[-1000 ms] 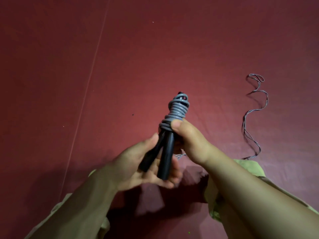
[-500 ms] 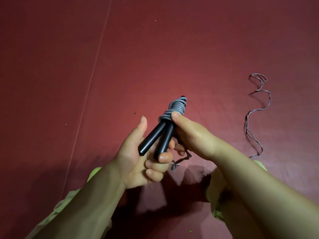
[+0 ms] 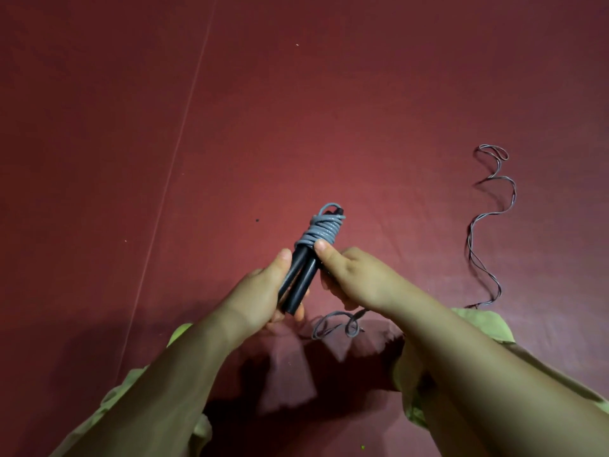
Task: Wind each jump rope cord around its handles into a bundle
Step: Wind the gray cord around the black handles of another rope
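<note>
Two black jump rope handles [image 3: 301, 280] lie side by side in my hands, their far ends wrapped in several turns of grey cord [image 3: 321, 230]. My left hand [image 3: 263, 291] grips the handles' near ends from the left. My right hand [image 3: 352, 278] holds the bundle from the right, thumb pressed just below the coils. A loose stretch of the grey cord [image 3: 336, 324] curls on the floor below my right hand. Whether my right fingers hold that loose cord is hidden.
A second, thin cord [image 3: 491, 232] snakes in loose waves over the dark red floor [image 3: 329, 110] at the right. A pale seam line [image 3: 178, 146] runs diagonally across the floor on the left. Green sleeves cover both my upper arms.
My left hand has turned over and closed round the handles' near ends. The bundle has tilted a little to the right, and a loose curl of cord now shows on the floor.
</note>
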